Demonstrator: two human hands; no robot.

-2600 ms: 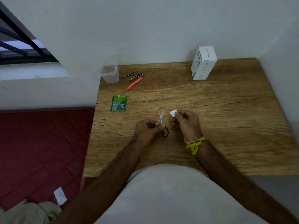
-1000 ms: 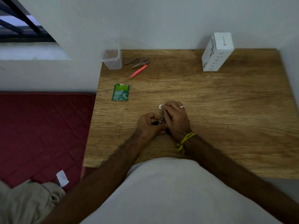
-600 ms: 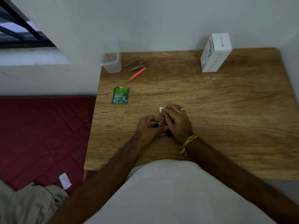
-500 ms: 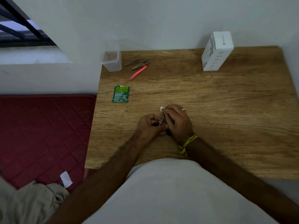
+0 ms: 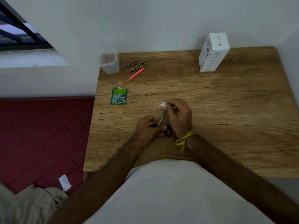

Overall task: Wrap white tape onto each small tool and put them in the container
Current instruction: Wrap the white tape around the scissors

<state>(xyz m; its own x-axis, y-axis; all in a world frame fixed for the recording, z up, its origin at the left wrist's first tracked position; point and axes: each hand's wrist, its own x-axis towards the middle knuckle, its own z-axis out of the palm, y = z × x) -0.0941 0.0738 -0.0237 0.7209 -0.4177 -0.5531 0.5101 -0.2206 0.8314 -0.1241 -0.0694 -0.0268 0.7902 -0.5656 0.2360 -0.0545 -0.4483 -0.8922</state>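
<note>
Two hands at work near the front middle of the wooden desk (image 5: 226,110). Left hand (image 5: 148,128) curled around one small pair of scissors (image 5: 162,122), black handles, blades pointing away and slightly parted; one handle loop (image 5: 168,132) showing below the fingers. Right hand (image 5: 179,117) just beside, pinching one small piece of white tape (image 5: 163,105) between thumb and fingertip, above the blade tips; whether tape touches the blades cannot be told. One yellow string bracelet (image 5: 183,140) on the right wrist.

At the far left corner of the desk: one clear plastic container (image 5: 110,65), open on top, against the wall. Just right of it, three small tools lying close together: one metal pair of tweezers (image 5: 131,63), one metal nail clipper (image 5: 138,66), one pink pair of tweezers (image 5: 135,74).

Between the container and the hands: one green sachet (image 5: 119,96), flat, torn along the top edge, print too small to read.

Far right, against the wall: one white carton box (image 5: 213,52), upright and tilted, small red logo on top, lines of grey print on the sides, unreadable.

Left of the desk: one red quilted mattress (image 5: 42,135), with one white scrap (image 5: 65,182) and beige cloth (image 5: 30,206) at the near edge.
</note>
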